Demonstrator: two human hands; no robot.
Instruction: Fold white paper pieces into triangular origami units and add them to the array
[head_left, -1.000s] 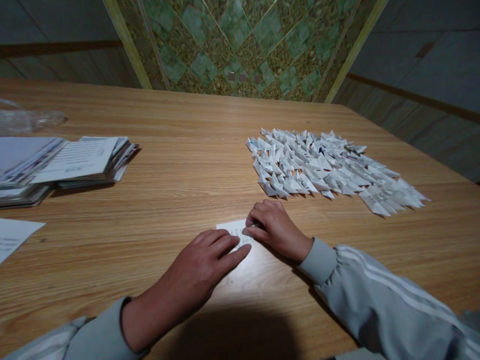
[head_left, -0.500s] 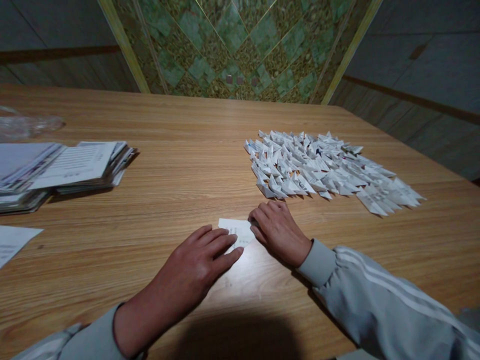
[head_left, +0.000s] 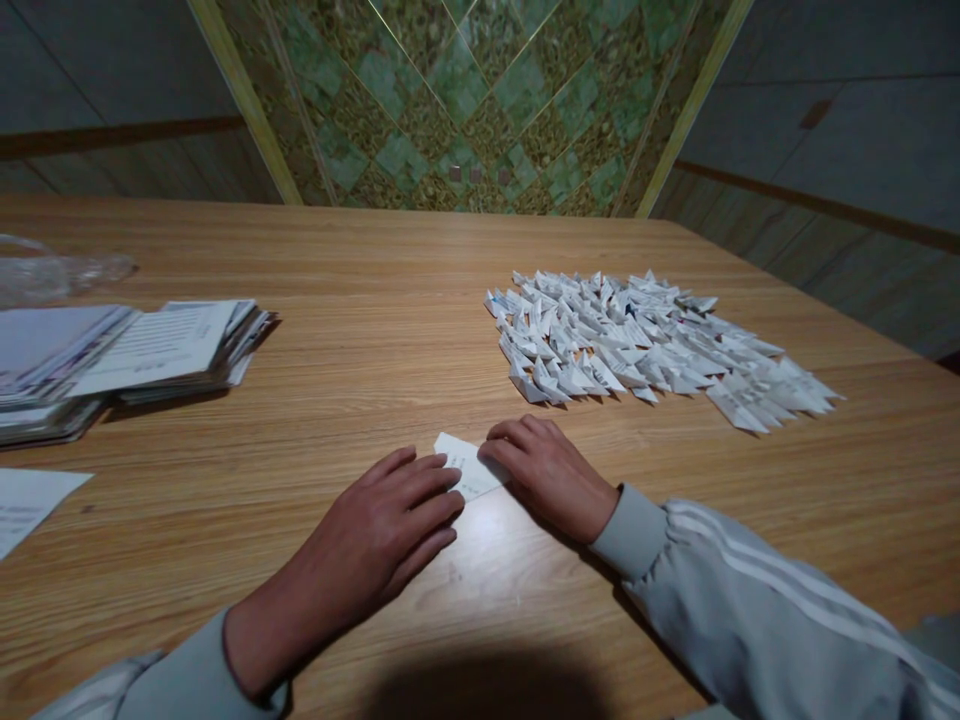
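A small white printed paper slip (head_left: 466, 466) lies flat on the wooden table (head_left: 390, 280) near the front edge. My left hand (head_left: 375, 535) rests palm down with its fingertips on the slip's left side. My right hand (head_left: 547, 475) presses its curled fingers on the slip's right side. Both hands pin the slip against the table. Beyond my right hand lies a spread of several small folded white paper pieces (head_left: 645, 340), laid in overlapping rows.
A stack of printed paper sheets (head_left: 127, 355) sits at the left of the table, with a clear plastic bag (head_left: 52, 272) behind it. A loose white sheet (head_left: 30, 500) lies at the left front edge. A green tiled wall panel stands behind the table.
My left hand slid slightly back to the left along the slip, and my right hand's fingers shifted on its right edge. The slip now sits a little more angled.
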